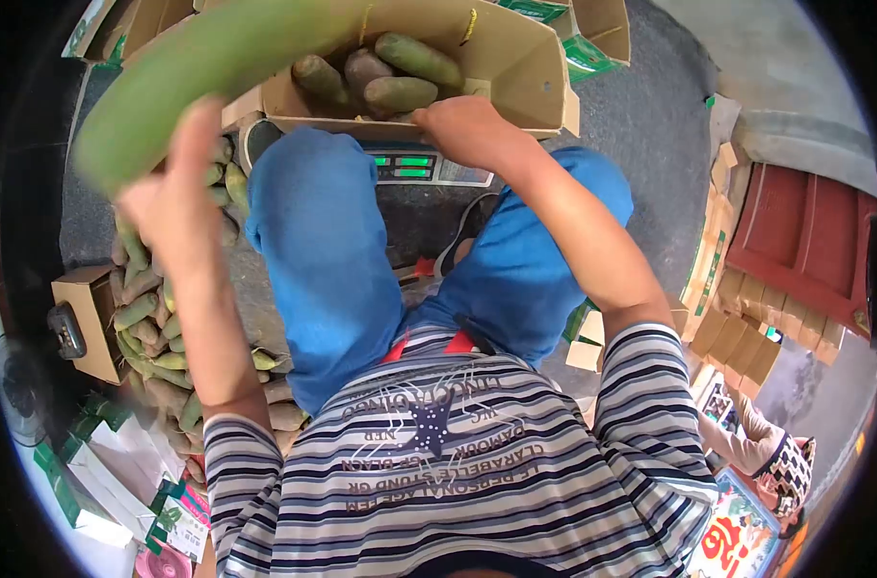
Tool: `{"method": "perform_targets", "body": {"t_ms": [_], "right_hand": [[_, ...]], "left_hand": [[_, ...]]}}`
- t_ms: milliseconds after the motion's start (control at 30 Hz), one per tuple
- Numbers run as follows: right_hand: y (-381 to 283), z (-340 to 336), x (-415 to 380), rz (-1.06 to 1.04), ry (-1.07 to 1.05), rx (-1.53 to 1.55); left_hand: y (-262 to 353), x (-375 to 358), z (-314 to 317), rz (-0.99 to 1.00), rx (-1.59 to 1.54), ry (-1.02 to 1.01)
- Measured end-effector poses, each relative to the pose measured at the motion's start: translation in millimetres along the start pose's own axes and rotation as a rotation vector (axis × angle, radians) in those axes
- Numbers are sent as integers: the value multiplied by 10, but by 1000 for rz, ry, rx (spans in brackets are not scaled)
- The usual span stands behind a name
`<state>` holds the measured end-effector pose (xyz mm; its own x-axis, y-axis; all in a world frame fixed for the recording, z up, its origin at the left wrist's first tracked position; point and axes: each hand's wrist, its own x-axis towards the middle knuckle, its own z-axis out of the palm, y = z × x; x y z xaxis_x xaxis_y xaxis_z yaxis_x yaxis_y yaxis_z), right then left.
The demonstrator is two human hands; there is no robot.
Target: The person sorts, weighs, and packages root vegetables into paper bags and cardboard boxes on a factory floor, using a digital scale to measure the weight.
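Observation:
My left hand is wrapped round a large green radish, raised close to the camera and blurred by motion. It covers part of the cardboard box in front of my knees. Several soil-stained green radishes lie inside that box. At the box's near edge is my right hand, with its fingers curled over the rim and their tips partly hidden. Beneath the box, a digital scale shows lit green displays between my knees.
To my left, a heap of green radishes spreads over the floor beside a small cardboard box. White and green cartons stand at lower left. On the right are stacked cardboard boxes and another person.

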<state>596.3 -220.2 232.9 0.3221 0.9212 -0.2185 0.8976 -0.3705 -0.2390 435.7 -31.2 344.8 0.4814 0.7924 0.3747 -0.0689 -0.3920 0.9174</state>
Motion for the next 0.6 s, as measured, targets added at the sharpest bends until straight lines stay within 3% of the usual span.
{"method": "perform_targets", "body": {"t_ms": [33, 67, 133, 233, 600], "right_hand": [[4, 19, 3, 0, 6, -8], [9, 40, 5, 3, 12, -17], [25, 46, -7, 14, -2, -21], [42, 43, 8, 6, -37, -49], [69, -72, 26, 44, -46, 8]], "left_hand": [[7, 23, 123, 106, 79, -185], [-2, 12, 234, -87, -139, -312], [-72, -23, 372, -123, -228, -408], [4, -89, 298, -71, 8, -496], [775, -150, 590, 176, -1, -726]]}}
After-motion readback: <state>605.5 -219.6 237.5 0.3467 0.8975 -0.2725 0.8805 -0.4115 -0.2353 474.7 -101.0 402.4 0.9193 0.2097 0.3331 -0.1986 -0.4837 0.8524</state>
